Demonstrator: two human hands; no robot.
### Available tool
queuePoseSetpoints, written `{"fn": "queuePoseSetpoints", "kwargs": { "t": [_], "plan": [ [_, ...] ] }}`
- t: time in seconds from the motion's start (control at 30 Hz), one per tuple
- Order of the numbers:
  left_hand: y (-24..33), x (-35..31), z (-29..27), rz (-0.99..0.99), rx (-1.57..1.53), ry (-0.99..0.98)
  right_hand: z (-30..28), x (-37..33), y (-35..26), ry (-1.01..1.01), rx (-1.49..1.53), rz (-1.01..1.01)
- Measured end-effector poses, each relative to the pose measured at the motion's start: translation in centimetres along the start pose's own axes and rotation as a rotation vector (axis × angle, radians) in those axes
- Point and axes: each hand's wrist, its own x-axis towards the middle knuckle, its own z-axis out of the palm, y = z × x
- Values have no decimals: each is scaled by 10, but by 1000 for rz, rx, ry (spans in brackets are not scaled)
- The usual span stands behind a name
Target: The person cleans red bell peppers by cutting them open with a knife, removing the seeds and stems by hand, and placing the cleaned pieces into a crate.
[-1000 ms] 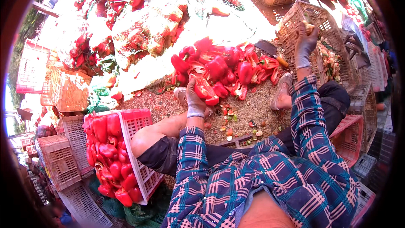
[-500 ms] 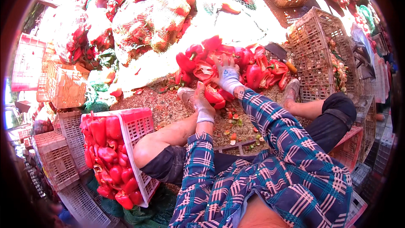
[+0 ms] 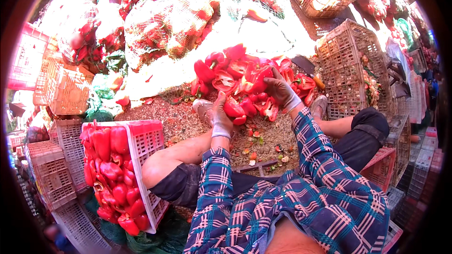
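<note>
A heap of red bell peppers [image 3: 225,83], some of them cut open, lies on the ground between my feet. My gloved right hand [image 3: 282,91] grips a red bell pepper [image 3: 256,80] at the heap's right side, fingers and thumb on its edge. At the heap's near left edge is my gloved left hand [image 3: 221,116], its fingers stretched out beside another pepper [image 3: 233,107]. I see nothing held in it. A knife with a dark wide blade [image 3: 302,64] and a wooden handle [image 3: 318,83] lies right of the heap.
A crate [image 3: 147,141] full of red peppers lies tipped beside my left knee. Scrap-filled crate [image 3: 343,68] stands on the right. Net sacks of peppers [image 3: 172,19] fill the far side. Stacked crates [image 3: 51,169] line the left. Pepper scraps [image 3: 254,155] litter the ground.
My right hand has drawn back from the top of the heap toward the right and now grips a pepper. The left hand stays near the same place. The whole view has shifted slightly.
</note>
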Motion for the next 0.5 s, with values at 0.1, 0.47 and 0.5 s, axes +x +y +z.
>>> {"fn": "queuePoseSetpoints", "kwargs": {
  "t": [0.1, 0.47, 0.5],
  "plan": [
    [3, -15, 42, -113, -82, -303, 21, -8, -7, -251, 122, -75],
    [48, -79, 89, 304, -226, -482, 103, -43, -12, -219, -573, -209],
    [53, -98, 112, 303, -281, -407, 102, -40, -16, -191, -602, -272]
  ]
}}
